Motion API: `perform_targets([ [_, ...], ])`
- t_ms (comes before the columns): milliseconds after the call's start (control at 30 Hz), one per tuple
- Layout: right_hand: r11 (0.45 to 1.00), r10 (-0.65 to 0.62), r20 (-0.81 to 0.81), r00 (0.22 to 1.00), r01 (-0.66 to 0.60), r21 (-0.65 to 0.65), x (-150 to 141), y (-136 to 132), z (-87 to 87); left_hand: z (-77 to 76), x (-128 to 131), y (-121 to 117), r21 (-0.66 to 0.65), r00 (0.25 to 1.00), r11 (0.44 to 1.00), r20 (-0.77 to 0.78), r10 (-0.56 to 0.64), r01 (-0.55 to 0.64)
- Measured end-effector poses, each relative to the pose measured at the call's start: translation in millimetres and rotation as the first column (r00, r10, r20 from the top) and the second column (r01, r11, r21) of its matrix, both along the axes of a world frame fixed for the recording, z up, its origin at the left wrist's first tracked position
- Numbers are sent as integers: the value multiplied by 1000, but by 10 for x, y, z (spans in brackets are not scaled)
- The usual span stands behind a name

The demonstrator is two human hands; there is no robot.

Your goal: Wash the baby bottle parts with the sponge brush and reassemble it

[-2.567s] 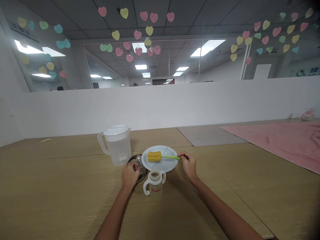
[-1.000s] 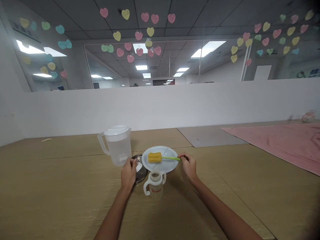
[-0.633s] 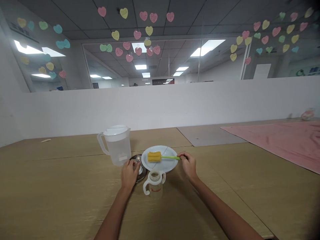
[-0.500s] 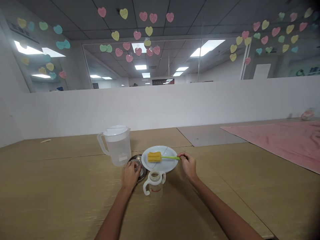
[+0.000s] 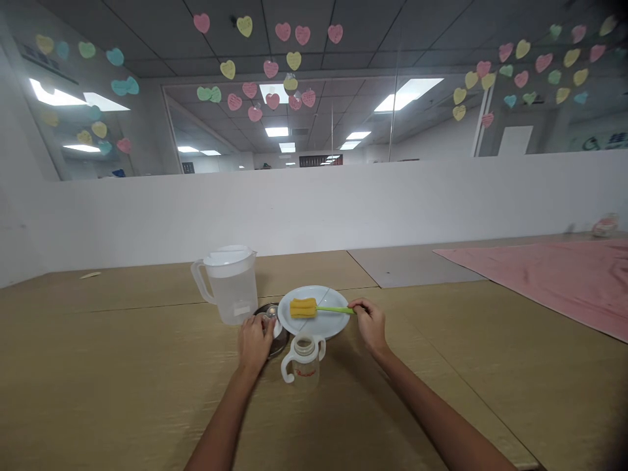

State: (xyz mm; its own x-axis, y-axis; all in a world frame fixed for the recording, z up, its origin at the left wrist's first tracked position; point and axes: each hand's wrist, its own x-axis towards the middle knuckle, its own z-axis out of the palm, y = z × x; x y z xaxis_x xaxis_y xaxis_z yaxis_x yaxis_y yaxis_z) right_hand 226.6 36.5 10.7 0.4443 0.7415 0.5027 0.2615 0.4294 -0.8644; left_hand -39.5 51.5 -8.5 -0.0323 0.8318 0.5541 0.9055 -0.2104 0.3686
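Holding the sponge brush [image 5: 310, 308]: your right hand [image 5: 369, 324], thumb and fingers closed on the end of its green handle [image 5: 336, 310]
Sponge brush: yellow, head over the white plate [image 5: 332, 325], handle reaching past the rim; contact with the plate cannot be told
Left hand [image 5: 252, 341]: your fingers curled nearly closed, a small white piece [image 5: 277, 328] pinched at the tips, low over the metal dish [image 5: 282, 347]
Dish contents: clear dome [image 5: 273, 313], partly hidden by your fingers
Bottle [image 5: 306, 373]: upright on the table [image 5: 147, 399], nearer you than the plate, mouth open, a handle either side
Pitcher [image 5: 233, 294]: upright, just beyond the dish, left of the plate
Cloth [image 5: 564, 271]: pink, spread at your far right
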Motion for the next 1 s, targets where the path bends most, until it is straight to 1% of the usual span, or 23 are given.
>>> perform_targets([
  [100, 1000, 6, 8, 1000, -5, -3, 5, 6, -7, -27, -32, 33, 10, 993, 1000, 114, 0, -1],
  [233, 1000, 6, 13, 1000, -5, -21, 6, 13, -14, -34, -51, 36, -26, 962, 1000, 274, -9, 17],
  [367, 1000, -2, 12, 1000, 2, -11, 4, 16, -15, -12, -41, 10, -28, 935, 998, 352, -35, 48],
  [567, 1000, -10, 26, 1000, 11, -19, 7, 7, -10, 7, -32, 6, 1, 919, 998, 389, -57, 61],
  [733, 1000, -8, 18, 1000, 8, -4, 8, 10, -9, 30, -7, -15, 51, 931, 993, 346, -119, 108],
  [867, 1000, -10, 14, 1000, 10, -12, 8, 12, -3, 42, 5, -36, 81, 945, 994, 313, -91, 69],
  [1000, 1000, -9, 1, 1000, 9, -29, 0, 11, 0, 42, 3, -35, 68, 933, 994, 344, -103, 85],
])
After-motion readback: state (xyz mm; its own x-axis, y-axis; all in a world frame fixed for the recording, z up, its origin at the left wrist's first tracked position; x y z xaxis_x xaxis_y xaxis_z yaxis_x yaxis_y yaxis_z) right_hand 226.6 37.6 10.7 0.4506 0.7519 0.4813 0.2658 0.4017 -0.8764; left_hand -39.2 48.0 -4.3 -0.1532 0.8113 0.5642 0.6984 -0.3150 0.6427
